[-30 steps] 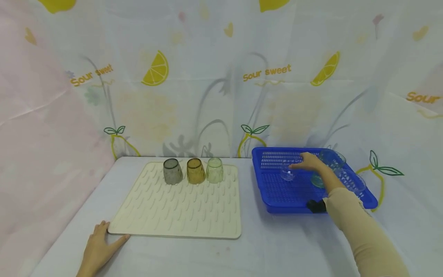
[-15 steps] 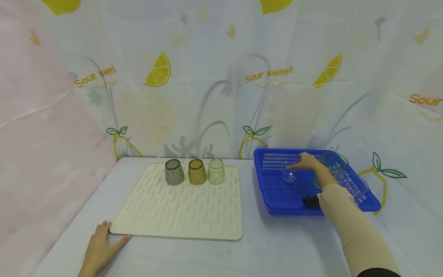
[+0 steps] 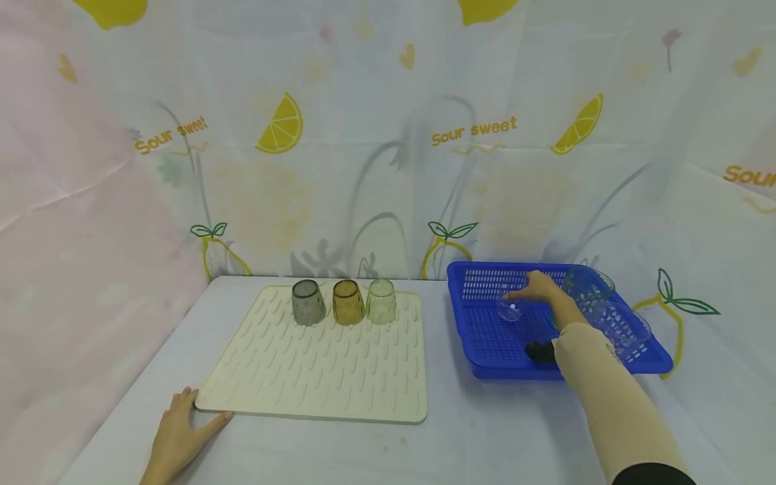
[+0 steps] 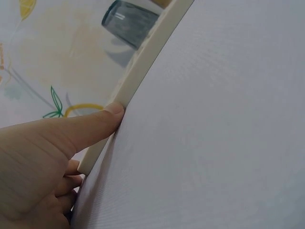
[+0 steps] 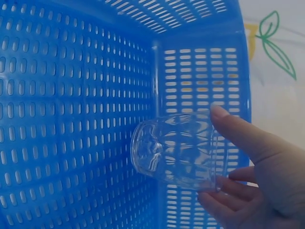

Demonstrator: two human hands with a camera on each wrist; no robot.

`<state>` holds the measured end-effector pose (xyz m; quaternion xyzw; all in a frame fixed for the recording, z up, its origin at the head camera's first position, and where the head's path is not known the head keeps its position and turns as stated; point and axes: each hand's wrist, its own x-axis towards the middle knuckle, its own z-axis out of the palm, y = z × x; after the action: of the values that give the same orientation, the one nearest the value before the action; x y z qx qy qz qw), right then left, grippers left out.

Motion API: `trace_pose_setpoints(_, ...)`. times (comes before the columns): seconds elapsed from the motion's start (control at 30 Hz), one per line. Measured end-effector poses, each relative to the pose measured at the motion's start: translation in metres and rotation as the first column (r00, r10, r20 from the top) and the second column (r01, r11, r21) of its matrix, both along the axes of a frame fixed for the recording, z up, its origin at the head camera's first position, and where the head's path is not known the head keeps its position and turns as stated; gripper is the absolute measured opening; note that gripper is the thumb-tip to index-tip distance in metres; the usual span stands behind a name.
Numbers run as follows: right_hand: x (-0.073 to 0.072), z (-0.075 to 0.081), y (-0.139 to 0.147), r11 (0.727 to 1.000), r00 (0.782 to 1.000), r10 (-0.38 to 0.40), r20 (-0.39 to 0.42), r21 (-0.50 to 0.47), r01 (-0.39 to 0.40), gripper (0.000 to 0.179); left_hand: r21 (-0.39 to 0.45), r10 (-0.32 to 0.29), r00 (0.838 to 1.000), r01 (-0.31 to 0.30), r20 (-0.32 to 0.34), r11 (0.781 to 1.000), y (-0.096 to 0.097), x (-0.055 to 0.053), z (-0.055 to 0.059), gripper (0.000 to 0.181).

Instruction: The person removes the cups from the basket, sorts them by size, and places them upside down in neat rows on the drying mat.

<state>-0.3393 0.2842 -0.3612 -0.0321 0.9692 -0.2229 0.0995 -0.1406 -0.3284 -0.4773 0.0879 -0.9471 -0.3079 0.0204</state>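
Note:
In the head view my right hand (image 3: 537, 286) reaches into the blue plastic basket (image 3: 479, 367). The right wrist view shows thumb and fingers gripping a clear drinking glass (image 5: 178, 151) at its rim, its base towards the basket floor. My left hand (image 3: 174, 434) rests at the near left corner of a cream drying mat (image 3: 315, 377), fingers spread. Its straight thumb (image 4: 97, 126) touches the mat's front edge, and the other fingers lie by the left side. Along the mat's back stand a grey glass (image 3: 308, 303), an amber glass (image 3: 348, 303) and a pale green glass (image 3: 381, 303), bases up.
More clear and greenish glassware (image 3: 624, 327) sits in the right part of the basket, partly behind my right forearm. A white cloth covers the table (image 3: 339, 451). Behind it hangs a lemon-print curtain (image 3: 364, 188).
My right forearm has swung a little to the left, while the hand stays at the clear glass. The left hand and the three coloured glasses keep their places. The head view has shifted slightly.

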Motion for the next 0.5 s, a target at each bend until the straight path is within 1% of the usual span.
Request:
trace_pose_setpoints(0.17,0.0007,-0.0034,0.002,1.0,1.0,0.007,0.009,-0.006,-0.007,0.089,0.0,-0.012,1.0,0.012,-0.018,1.0,0.0001,0.001,-0.0005,0.092)
trace_pose_setpoints(0.33,0.0021,-0.0053,0.0016,1.0,1.0,0.031,-0.005,-0.001,-0.031,0.088,-0.007,-0.019,0.999,0.019,-0.039,1.0,0.0,0.0011,-0.0013,0.091)
trace_pose_setpoints(0.5,0.0032,-0.006,0.0011,1.0,1.0,0.022,-0.007,-0.011,-0.022,0.088,0.008,-0.006,1.0,0.006,-0.004,1.0,-0.0007,0.0,-0.0015,0.091)
